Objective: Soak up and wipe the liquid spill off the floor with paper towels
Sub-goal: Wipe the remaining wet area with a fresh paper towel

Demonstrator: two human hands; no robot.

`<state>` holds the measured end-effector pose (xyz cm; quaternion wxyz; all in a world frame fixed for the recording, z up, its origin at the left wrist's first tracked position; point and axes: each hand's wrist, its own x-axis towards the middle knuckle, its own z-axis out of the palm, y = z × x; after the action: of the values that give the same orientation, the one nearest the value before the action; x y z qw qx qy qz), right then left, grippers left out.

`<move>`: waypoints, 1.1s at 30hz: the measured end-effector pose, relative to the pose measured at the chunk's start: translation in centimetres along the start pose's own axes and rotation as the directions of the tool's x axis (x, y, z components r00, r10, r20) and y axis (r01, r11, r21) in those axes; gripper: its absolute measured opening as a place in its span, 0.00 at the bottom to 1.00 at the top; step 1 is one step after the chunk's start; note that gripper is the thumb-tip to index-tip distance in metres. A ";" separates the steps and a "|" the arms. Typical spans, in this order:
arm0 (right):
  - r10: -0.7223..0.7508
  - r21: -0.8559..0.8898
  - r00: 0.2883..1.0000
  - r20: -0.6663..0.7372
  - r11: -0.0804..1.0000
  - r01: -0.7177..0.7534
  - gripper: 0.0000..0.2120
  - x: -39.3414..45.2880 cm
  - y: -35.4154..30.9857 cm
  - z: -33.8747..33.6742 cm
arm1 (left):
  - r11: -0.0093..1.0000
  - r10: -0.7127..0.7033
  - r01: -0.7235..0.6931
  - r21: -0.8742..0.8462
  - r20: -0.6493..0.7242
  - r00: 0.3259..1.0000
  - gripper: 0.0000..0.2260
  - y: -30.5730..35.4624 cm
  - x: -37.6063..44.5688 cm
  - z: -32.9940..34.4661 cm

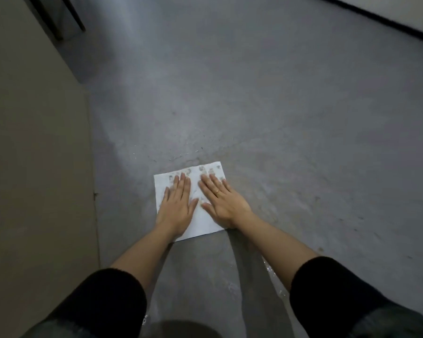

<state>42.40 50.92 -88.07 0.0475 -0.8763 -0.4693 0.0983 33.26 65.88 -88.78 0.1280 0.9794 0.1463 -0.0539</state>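
Two flat hands, left hand (177, 206) and right hand (221, 202), press one paper towel (205, 222).

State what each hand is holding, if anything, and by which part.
Nothing is gripped. The left hand and right hand lie flat, fingers straight, pressing the paper towel against the floor.

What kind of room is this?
Probably a bare indoor hallway or utility room: a grey concrete-like floor, a plain beige wall on the left, and a dark baseboard at the far side.
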 end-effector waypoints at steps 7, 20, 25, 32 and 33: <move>-0.014 -0.032 0.999 -0.034 0.999 0.013 0.34 0.1 0.6 1.1 | 0.997 0.043 -0.037 0.062 -0.096 0.994 0.30 -0.3 0.2 0.9; -0.020 0.020 0.996 -0.088 1.000 0.022 0.31 0.0 0.3 0.3 | 0.994 0.005 0.022 0.105 -0.252 0.968 0.32 0.2 -0.3 0.5; 0.007 0.101 0.997 -0.078 0.995 0.001 0.28 0.9 -0.2 -0.2 | 0.992 0.029 -0.003 0.125 -0.211 0.977 0.30 0.0 -0.2 0.9; 0.006 0.062 0.999 -0.038 0.998 -0.004 0.28 0.9 -0.2 0.4 | 0.998 0.028 -0.021 0.055 -0.126 0.992 0.32 -0.2 0.1 1.0; 0.006 0.061 0.999 -0.036 0.998 -0.003 0.28 0.9 -0.2 0.4 | 0.998 0.026 -0.019 0.056 -0.122 0.992 0.32 -0.2 0.2 1.0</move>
<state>42.65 51.71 -88.55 0.0825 -0.8771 -0.4632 0.0966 33.32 65.81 -89.79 0.0927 0.9856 0.1415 0.0040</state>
